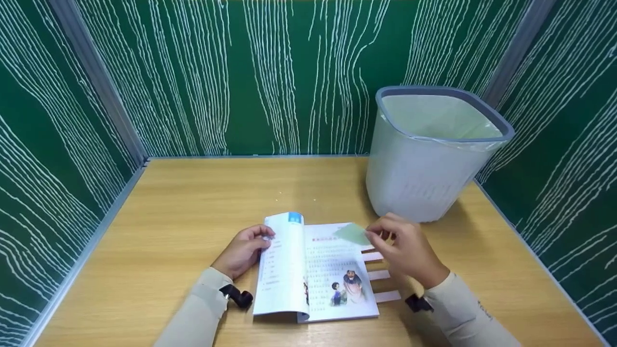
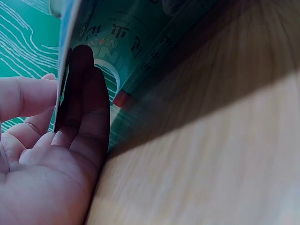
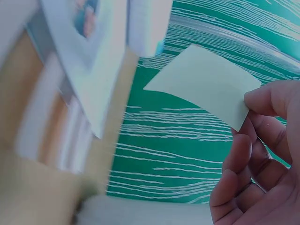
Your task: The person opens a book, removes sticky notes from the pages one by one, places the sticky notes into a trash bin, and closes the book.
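An open book (image 1: pixel 340 274) lies on the table, its left pages raised and curving. My left hand (image 1: pixel 245 248) grips the outer edge of those pages; in the left wrist view the thumb is on one side and the fingers (image 2: pixel 86 108) are behind the cover. Between thumb and fingers my right hand (image 1: pixel 405 246) pinches a pale green sticky note (image 3: pixel 201 84) by one corner, above the upper right of the right page. Several pale paper strips (image 1: pixel 388 296) stick out from the book's right edge. A drawing of two figures is printed on the right page.
A white bin (image 1: pixel 419 168) with a grey rim and a liner bag stands at the back right of the wooden table (image 1: pixel 217 193). Green panels (image 1: pixel 241 96) with white wavy lines enclose the back and sides. Tiny white specks lie behind the book.
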{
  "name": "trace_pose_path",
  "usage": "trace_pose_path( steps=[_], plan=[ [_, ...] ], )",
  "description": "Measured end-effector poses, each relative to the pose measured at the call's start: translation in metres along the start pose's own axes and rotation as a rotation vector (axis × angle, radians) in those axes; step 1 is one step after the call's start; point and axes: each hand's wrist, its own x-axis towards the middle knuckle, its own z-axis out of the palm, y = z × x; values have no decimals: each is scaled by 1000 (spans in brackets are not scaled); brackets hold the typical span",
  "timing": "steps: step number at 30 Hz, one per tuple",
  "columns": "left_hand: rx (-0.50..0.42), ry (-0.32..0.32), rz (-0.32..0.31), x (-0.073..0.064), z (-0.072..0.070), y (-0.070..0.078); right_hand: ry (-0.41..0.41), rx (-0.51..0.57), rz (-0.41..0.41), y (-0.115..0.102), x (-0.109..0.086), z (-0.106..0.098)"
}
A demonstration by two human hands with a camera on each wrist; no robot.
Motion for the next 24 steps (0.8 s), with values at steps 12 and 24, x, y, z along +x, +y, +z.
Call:
trace_pose_path(
  steps=[12, 24],
  plan=[
    [14, 12, 3, 0, 1, 2, 89, -107, -95, -20, 38, -55],
    [-5, -26, 8, 0, -2, -1, 158, -209, -131, -29, 54, -81]
  ],
)
